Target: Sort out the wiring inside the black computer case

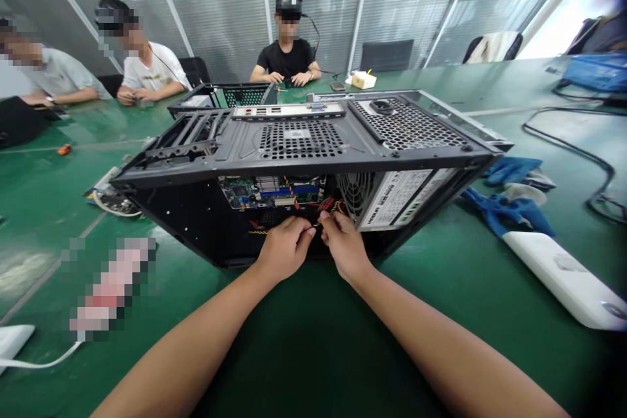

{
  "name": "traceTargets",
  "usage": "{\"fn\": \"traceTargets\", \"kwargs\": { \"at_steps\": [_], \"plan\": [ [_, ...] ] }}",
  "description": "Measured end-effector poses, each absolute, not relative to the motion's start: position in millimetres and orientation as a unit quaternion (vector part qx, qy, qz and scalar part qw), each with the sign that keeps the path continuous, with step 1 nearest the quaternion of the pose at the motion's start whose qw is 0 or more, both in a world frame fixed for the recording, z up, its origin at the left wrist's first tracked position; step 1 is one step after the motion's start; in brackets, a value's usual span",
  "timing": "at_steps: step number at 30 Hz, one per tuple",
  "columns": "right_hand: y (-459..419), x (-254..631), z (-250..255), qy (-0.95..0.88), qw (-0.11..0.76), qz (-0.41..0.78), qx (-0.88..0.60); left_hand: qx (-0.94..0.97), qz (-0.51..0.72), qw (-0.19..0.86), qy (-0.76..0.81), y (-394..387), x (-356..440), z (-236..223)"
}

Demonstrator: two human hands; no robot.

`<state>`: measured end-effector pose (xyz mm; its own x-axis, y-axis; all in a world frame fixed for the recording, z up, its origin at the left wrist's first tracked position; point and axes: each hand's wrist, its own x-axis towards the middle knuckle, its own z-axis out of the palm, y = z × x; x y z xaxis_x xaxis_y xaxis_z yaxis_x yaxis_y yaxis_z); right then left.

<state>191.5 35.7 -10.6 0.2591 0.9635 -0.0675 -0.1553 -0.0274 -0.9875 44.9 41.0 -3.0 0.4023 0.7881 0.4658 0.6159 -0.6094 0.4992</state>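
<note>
A black computer case (235, 144) lies with its open side toward me, its rear panel facing up. Inside it are a motherboard (274, 194) and a power supply (399, 199) with a white label. My left hand (287, 245) is at the opening, thumb and forefinger pinched on a thin yellow and black cable (317, 223). Close beside it, my right hand (343, 243) pinches at the same cable near the bundle of coloured wires (337, 204) coming from the power supply. The fingers cover the cable's end.
Blue gloves (509, 209) and a white power bank-like slab (563, 277) lie to the right, a black cord (573, 144) beyond. On the left are a circuit board (110, 194) and a blurred pink item (115, 284). Another case (225, 95) and several people are across the green table (161, 353).
</note>
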Motion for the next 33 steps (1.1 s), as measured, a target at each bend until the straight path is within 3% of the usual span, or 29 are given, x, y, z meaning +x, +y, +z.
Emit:
{"fn": "traceTargets", "kwargs": {
  "at_steps": [11,33],
  "plan": [
    [35,191,-4,-0.367,0.581,0.492,-0.535,0.824,0.343,0.169,0.417,47,45,-2],
    [35,191,2,-0.331,0.565,0.549,-0.520,0.778,0.410,0.105,0.464,44,46,-3]
  ]
}}
